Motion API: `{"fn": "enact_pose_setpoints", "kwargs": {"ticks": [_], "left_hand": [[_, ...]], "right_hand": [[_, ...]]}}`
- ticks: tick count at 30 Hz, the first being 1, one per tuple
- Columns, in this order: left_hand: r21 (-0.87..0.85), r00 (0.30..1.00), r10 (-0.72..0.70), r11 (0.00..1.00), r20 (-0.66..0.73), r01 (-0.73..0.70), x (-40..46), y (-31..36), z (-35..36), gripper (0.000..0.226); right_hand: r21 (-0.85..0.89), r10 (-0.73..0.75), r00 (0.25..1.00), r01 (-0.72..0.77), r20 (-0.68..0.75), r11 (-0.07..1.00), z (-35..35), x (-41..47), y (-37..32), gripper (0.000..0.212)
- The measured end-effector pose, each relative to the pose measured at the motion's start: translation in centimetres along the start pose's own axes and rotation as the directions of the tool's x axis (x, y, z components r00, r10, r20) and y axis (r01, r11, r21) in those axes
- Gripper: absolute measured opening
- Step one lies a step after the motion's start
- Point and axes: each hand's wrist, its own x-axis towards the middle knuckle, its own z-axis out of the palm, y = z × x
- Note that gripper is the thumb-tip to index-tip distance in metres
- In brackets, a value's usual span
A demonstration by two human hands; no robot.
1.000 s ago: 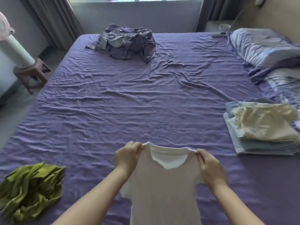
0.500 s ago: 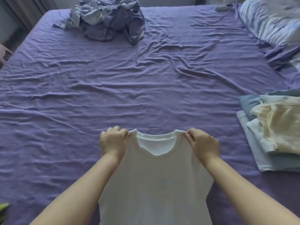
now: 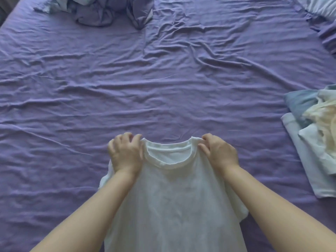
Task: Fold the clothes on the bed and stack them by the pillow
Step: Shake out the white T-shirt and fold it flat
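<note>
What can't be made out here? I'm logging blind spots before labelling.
Head view only:
- White T-shirt: hem cut off by bottom edge; shoulders covered by left hand and right hand.
- Folded pale stack: cut by right edge.
- Crumpled grey-purple heap: cut by top edge.

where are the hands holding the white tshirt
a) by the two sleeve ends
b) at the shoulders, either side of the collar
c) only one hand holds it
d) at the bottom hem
b: the left hand and right hand each grip the t-shirt at a shoulder, with the collar between them and the body of the shirt trailing toward the person over the purple sheet.
</note>
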Motion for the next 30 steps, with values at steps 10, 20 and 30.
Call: {"fn": "enact_pose_setpoints", "kwargs": {"ticks": [10,20,30], "left_hand": [[-0.094,0.731,0.656,0.753,0.187,-0.651,-7.1,11.5,3.0,0.047],[0.009,0.756,0.511,0.827,0.409,-0.563,-3.9,12.9,4.0,0.076],[0.058,0.828,0.404,0.886,0.389,-0.46,-5.1,15.0,5.5,0.099]], "right_hand": [[0.312,0.098,0.995,-0.093,0.002,0.945,-2.0,-6.6,5.4,0.05],[0.235,0.147,0.952,-0.083,-0.269,0.968,-3.4,-6.4,8.7,0.016],[-0.153,-0.04,0.969,0.002,-0.245,0.988,-2.8,-8.3,13.0,0.053]]}}
